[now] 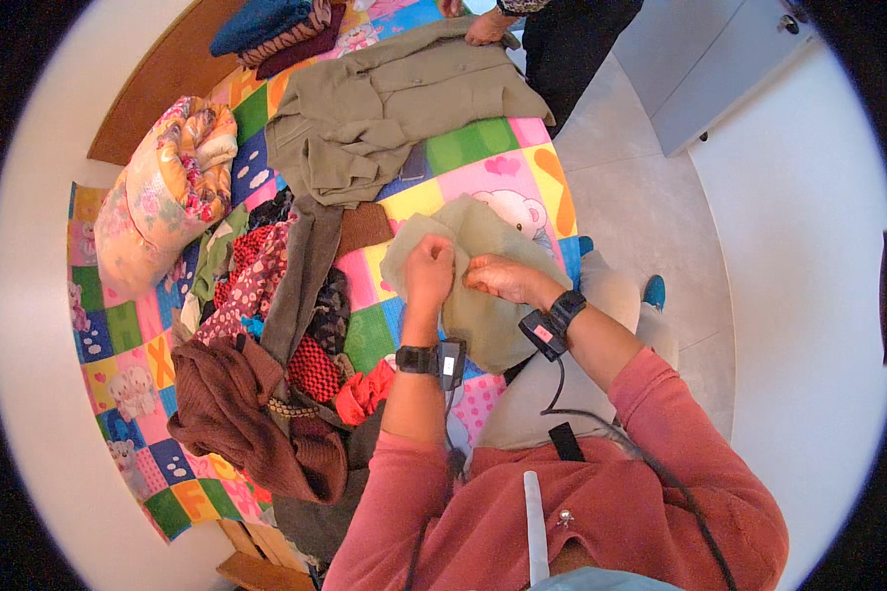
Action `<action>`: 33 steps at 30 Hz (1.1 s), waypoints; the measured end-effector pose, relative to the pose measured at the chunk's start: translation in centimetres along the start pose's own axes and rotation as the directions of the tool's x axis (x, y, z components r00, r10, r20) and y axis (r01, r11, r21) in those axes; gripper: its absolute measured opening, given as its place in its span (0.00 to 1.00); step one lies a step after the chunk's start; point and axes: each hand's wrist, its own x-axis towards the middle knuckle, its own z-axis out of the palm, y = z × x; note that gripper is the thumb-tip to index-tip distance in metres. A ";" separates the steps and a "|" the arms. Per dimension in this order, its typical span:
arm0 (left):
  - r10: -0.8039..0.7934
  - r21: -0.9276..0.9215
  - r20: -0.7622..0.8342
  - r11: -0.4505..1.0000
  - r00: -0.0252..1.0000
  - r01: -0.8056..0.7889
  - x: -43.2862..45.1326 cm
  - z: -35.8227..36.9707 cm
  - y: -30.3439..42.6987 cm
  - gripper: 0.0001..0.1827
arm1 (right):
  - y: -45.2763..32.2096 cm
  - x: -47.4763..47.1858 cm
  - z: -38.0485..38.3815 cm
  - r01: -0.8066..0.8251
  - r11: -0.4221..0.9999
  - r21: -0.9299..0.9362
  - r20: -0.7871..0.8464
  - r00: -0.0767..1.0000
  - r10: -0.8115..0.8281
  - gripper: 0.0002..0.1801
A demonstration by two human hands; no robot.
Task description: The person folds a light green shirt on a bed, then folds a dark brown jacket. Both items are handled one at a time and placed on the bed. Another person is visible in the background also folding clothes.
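A thin pale green cloth (pixel 499 329) lies partly over my lap and partly on the patterned mat in front of me. My left hand (pixel 429 272) pinches its left part between thumb and curled fingers. Close beside it, my right hand (pixel 504 279) has its fingers bent around a fold near the cloth's middle. Some of the fabric under both hands is hidden. To the left of the cloth lies a small folded brown knit piece (pixel 364 227).
Mixed clothes (pixel 251 273) and a brown knit garment (pixel 229 399) are heaped at left. Behind them sits a rolled floral blanket (pixel 159 199). Another person's hand (pixel 490 27) touches a spread olive shirt (pixel 443 81). Folded clothes (pixel 273 33) are stacked at the far end.
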 end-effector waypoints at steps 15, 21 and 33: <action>0.660 0.459 0.326 0.516 0.677 -0.724 -1.5 0.8 1.8 0.10 | 3.4 -15.9 -0.7 0.353 0.602 -0.716 -0.053 0.833 -0.551 0.09; 0.539 0.425 0.594 0.419 0.597 -0.802 0.6 -1.5 2.7 0.15 | 4.3 -12.7 0.4 0.233 0.589 -0.774 -0.108 0.868 -0.485 0.21; 0.330 0.228 0.802 0.601 0.497 -0.766 3.7 -3.5 4.0 0.11 | 7.2 -13.8 -2.4 0.230 0.844 -0.484 -0.193 0.913 -0.360 0.16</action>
